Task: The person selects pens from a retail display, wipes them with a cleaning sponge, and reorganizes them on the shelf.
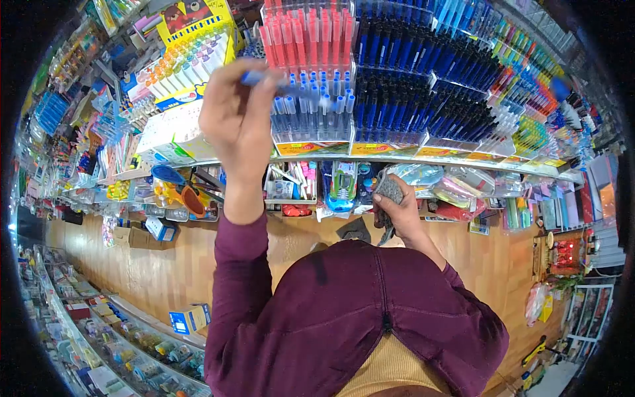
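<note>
My left hand is raised in front of the pen rack, fingers closed round a blue pen that is blurred and points right. Beneath that pen are upright blue-capped clear pens in a rack compartment, with red pens behind them. Lower down, in front of the shelf edge, my right hand grips a grey cloth, part of which hangs below the fingers.
Dark blue pens fill the rack's middle and right. A highlighter display and a white box stand at the left. Packaged goods lie on the shelf below the rack. Behind me are a glass-fronted counter and a small carton.
</note>
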{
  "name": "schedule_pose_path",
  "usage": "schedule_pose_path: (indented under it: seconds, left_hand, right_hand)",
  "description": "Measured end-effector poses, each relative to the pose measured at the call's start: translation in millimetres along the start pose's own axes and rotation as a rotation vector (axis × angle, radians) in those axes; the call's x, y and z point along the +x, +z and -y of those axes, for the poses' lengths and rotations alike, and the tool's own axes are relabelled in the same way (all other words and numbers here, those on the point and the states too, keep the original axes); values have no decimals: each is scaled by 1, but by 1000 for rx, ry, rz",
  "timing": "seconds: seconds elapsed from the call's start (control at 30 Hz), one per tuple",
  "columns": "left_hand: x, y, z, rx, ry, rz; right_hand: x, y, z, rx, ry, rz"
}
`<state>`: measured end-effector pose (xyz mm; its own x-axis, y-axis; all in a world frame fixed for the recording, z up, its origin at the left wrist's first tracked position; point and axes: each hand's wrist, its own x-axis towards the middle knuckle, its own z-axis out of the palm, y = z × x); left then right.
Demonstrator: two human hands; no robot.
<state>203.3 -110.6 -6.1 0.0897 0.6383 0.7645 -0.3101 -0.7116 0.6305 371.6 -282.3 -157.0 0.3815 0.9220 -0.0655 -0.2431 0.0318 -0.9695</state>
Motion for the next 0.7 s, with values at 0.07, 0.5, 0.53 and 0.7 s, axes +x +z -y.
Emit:
schedule_pose_path:
  seconds: [0.07, 0.5, 0.53, 0.7]
  left_hand:
    - [22, 8, 16, 118, 79, 107]
    - [34, 43, 83, 362, 28, 575]
    - [32, 42, 85, 387, 41, 599]
    - [35, 35, 84, 370, -46, 635]
  right_hand:
    - [-1, 4, -2, -51, -17, 32]
    - [-29, 12, -23, -16, 23, -182]
    - [-30, 13, -25, -16, 23, -188]
    - [-31, 27, -30, -10, 17, -225]
